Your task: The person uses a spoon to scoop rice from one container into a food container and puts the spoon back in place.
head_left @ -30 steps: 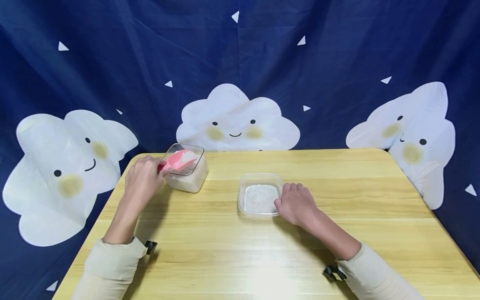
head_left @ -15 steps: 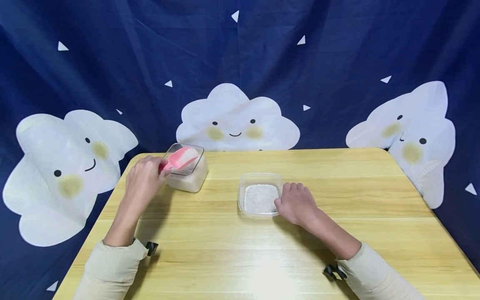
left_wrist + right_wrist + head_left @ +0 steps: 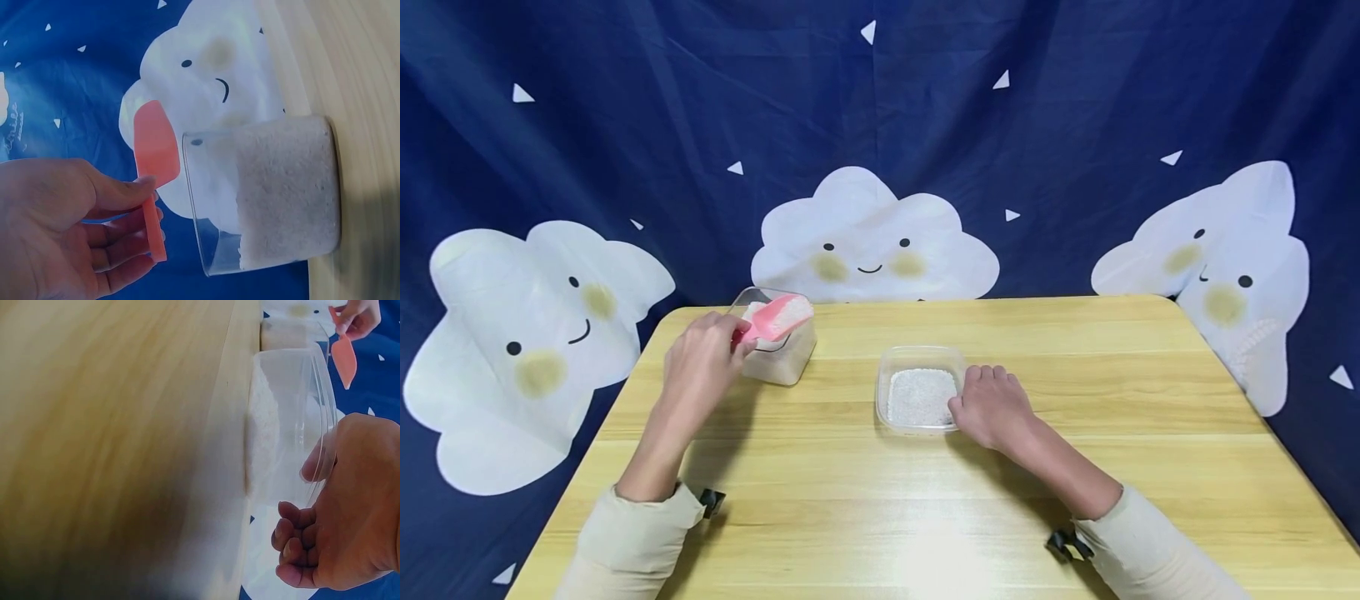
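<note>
My left hand (image 3: 700, 362) pinches the handle of a pink scoop (image 3: 765, 320) between thumb and fingers. White grains, probably rice, fill the scoop's bowl, which is held above the rim of a tall clear canister (image 3: 281, 194). That canister stands at the back left and is more than half full of the same grains. At the middle of the table sits a shallow clear plastic container (image 3: 884, 371) with a layer of white grains on its bottom. My right hand (image 3: 997, 408) grips its right rim, thumb inside the wall and fingers curled outside.
Both containers stand on a light wooden table (image 3: 820, 492), the canister close to its back edge. A dark blue curtain (image 3: 925, 100) with smiling clouds hangs right behind. Black wrist mounts (image 3: 1067, 546) stick out from both sleeves.
My left hand has moved a little to the right with the loaded scoop, which has also risen slightly over the canister. The right hand and the plastic container have stayed in place.
</note>
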Action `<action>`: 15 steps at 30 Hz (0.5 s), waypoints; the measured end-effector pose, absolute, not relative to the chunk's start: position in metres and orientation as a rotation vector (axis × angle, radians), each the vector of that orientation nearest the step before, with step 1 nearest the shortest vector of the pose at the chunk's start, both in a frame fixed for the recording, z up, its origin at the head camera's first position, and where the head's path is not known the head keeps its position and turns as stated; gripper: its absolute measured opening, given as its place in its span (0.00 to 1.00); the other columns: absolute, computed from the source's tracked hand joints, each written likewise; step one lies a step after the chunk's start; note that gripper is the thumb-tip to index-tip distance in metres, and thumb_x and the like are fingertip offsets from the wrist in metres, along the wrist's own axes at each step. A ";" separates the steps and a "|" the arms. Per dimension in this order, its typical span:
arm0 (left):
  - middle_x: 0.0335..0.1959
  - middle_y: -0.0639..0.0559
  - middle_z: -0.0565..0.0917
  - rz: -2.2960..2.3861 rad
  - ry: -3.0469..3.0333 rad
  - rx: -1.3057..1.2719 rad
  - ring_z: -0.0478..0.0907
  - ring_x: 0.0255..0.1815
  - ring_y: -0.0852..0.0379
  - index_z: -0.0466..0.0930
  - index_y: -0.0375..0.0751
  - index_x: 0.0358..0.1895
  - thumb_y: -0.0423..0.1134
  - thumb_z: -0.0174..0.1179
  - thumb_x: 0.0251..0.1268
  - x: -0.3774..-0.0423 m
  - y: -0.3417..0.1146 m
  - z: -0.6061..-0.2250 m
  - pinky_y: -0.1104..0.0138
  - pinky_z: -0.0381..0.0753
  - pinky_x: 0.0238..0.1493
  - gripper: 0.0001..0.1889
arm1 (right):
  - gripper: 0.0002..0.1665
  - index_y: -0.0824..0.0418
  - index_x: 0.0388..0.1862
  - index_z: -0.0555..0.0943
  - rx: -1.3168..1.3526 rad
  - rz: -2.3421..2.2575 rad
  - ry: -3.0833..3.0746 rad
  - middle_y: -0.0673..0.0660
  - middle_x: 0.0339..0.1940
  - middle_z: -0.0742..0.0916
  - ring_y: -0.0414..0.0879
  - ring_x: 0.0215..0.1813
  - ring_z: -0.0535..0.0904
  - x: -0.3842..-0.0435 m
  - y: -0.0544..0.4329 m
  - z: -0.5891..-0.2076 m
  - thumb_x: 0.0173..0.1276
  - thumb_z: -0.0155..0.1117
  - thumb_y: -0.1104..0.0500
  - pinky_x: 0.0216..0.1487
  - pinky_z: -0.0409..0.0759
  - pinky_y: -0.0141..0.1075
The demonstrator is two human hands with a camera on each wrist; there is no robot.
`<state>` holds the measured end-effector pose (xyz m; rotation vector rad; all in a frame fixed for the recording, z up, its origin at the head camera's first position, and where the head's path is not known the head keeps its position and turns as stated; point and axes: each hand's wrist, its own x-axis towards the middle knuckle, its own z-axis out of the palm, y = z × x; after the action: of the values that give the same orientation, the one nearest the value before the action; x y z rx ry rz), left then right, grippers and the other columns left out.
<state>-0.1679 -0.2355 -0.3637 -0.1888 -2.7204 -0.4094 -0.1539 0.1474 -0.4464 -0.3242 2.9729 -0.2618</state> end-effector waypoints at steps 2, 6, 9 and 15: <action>0.39 0.39 0.86 -0.404 -2.725 -0.195 0.81 0.40 0.40 0.87 0.35 0.47 0.35 0.70 0.64 -0.167 -0.232 -0.364 0.45 0.79 0.36 0.10 | 0.24 0.72 0.45 0.72 -0.323 -0.260 2.972 0.66 0.42 0.79 0.61 0.49 0.75 -0.154 0.147 -0.446 0.73 0.45 0.49 0.56 0.75 0.55; 0.38 0.40 0.86 -0.396 -2.736 -0.209 0.81 0.39 0.41 0.87 0.35 0.47 0.35 0.70 0.64 -0.166 -0.226 -0.364 0.46 0.79 0.35 0.11 | 0.24 0.72 0.45 0.72 -0.318 -0.253 2.970 0.65 0.41 0.79 0.61 0.48 0.75 -0.154 0.147 -0.447 0.74 0.45 0.49 0.56 0.75 0.55; 0.38 0.41 0.86 -0.387 -2.741 -0.223 0.81 0.39 0.40 0.87 0.36 0.47 0.34 0.70 0.64 -0.164 -0.221 -0.364 0.46 0.79 0.36 0.11 | 0.25 0.72 0.46 0.72 -0.317 -0.251 2.968 0.65 0.41 0.79 0.61 0.49 0.75 -0.154 0.147 -0.446 0.74 0.45 0.49 0.56 0.75 0.55; 0.38 0.42 0.85 -0.378 -2.750 -0.267 0.82 0.40 0.41 0.87 0.37 0.46 0.36 0.71 0.64 -0.161 -0.209 -0.368 0.46 0.81 0.36 0.10 | 0.24 0.72 0.44 0.72 -0.318 -0.264 2.972 0.65 0.40 0.79 0.61 0.48 0.75 -0.153 0.147 -0.447 0.74 0.45 0.49 0.55 0.75 0.54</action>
<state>-0.1614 -0.2087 -0.3683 -0.2668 -2.7499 -0.3782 -0.1534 0.1470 -0.4468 -0.3183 2.9723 -0.2640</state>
